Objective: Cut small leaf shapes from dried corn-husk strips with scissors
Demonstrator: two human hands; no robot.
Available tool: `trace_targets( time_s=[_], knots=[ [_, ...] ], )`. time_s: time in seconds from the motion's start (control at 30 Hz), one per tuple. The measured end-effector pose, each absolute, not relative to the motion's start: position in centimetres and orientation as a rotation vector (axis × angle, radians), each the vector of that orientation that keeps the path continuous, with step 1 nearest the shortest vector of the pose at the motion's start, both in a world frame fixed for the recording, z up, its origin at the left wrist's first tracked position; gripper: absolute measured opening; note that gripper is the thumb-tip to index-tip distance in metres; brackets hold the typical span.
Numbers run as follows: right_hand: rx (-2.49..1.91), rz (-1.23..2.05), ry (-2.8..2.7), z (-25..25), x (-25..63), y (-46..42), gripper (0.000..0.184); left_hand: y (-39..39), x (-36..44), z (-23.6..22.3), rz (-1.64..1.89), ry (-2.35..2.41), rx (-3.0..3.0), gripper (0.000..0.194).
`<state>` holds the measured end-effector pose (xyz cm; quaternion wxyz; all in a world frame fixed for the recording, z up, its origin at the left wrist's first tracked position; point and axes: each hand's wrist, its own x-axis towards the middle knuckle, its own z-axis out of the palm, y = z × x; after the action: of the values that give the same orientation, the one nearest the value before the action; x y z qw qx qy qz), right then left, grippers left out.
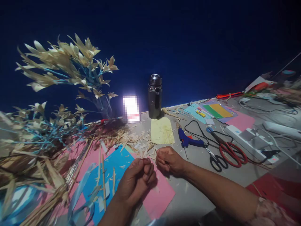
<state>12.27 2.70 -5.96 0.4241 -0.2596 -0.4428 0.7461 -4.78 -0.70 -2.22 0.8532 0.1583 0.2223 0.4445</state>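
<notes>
My left hand [138, 179] is closed, thumb pressed to the curled fingers, above a pink sheet [161, 194]. A few pale slivers [143, 153] show just past its fingertips; I cannot tell whether they are held or lie on the table behind. Close by on the right, my right hand [170, 160] is curled with the fingertips together, and whatever it may hold is hidden. The two hands are slightly apart. Beyond them lies a yellow sheet [162, 130] with bits on it. Blue paper [110, 172] strewn with dry strips is left of my left hand.
A dark flask [155, 97] stands at the back beside a bright pixelated screen [131, 108]. Right are a blue glue gun [190, 139], black-handled scissors [217, 160], red-handled scissors [231, 153] and a power strip [249, 141]. Dry-leaf flowers on blue stems [70, 69] rise left.
</notes>
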Motion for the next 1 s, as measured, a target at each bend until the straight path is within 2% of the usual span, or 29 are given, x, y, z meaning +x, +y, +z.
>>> trace_targets(
  time_s=[0.23, 0.53, 0.77, 1.0],
  knots=[
    [-0.721, 1.877, -1.1, -5.4, 12.1, 2.2, 0.036, -0.1, -5.0, -1.9, 1.022, 0.57, 0.376, 0.023],
    [-0.653, 1.862, -1.179, -6.4, 11.8, 2.0, 0.049, 0.1, -5.1, -1.5, 1.088, 0.548, 0.369, 0.022],
    [-0.716, 1.861, -1.163, -5.4, 11.8, 1.8, 0.035, -0.1, -5.1, -1.3, 1.084, 0.564, 0.41, 0.021],
    [-0.716, 1.878, -1.207, -5.9, 11.9, 1.9, 0.045, 0.0, -5.3, -1.3, 1.094, 0.524, 0.44, 0.026]
  ],
)
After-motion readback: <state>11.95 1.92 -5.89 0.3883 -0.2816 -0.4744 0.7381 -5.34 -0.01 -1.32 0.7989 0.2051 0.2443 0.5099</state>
